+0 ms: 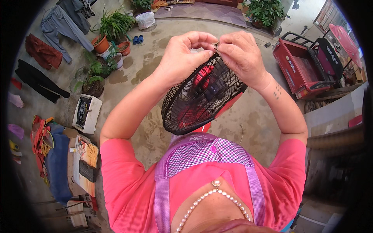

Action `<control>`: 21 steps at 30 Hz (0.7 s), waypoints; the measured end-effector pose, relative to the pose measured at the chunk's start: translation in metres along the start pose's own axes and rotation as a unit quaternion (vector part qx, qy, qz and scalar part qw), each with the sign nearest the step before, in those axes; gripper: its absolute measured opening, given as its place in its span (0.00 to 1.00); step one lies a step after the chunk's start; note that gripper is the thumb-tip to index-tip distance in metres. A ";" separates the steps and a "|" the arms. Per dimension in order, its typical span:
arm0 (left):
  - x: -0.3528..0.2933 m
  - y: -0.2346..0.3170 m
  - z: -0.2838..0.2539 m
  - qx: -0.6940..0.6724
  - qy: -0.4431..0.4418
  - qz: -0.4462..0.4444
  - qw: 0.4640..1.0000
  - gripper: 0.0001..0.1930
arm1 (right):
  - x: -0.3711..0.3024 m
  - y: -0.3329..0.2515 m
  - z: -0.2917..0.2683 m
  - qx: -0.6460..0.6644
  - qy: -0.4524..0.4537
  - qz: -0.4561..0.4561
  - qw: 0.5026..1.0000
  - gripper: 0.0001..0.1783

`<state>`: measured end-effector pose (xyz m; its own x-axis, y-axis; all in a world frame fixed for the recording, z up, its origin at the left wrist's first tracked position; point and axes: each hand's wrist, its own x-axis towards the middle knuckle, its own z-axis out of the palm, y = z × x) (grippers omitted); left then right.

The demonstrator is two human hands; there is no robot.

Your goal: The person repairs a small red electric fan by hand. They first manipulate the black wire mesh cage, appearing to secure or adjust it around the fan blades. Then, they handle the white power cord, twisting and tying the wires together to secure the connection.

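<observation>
An electric fan stands in front of my body, its black mesh guard [179, 101] tilted and its red blades [204, 76] showing through the wires. At the top of the guard's rim, the fingertips of my left hand [180, 58] and my right hand [244, 58] come together. Both are closed in a pinch around a small, dark piece [216, 46] at the rim, too small to name. Part of a red panel [232, 105] shows along the fan's right side. My fingers hide much of the upper rim.
A red cargo tricycle [299, 66] stands at the far right. Potted plants [114, 25] and blue slippers [138, 39] are at the far left. Nearer on the left are a white foam box [93, 114] of tools and a low table [83, 180] beside piled cloth.
</observation>
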<state>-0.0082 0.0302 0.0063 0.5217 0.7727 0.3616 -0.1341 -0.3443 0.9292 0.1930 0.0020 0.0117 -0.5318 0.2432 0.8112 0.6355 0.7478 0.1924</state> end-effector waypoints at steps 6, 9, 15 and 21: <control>-0.006 0.007 0.002 -0.020 -0.015 -0.003 1.000 0.25 | -0.001 0.002 -0.002 0.028 -0.029 -0.010 0.999 0.14; -0.007 0.008 0.005 -0.033 -0.011 -0.011 0.999 0.28 | -0.002 0.004 -0.001 0.042 -0.036 0.001 0.998 0.14; -0.006 0.008 0.007 -0.017 0.017 -0.027 0.999 0.27 | 0.003 0.005 -0.004 0.055 -0.077 0.022 0.995 0.13; -0.004 0.004 0.010 -0.059 0.019 -0.034 0.998 0.29 | 0.005 0.010 -0.009 0.013 -0.076 -0.060 0.995 0.15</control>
<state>-0.0026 0.0205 0.0083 0.5011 0.8124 0.2983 -0.1990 -0.2272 0.9533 0.2019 0.0049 0.0226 -0.6830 0.2405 0.6896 0.5486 0.7923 0.2670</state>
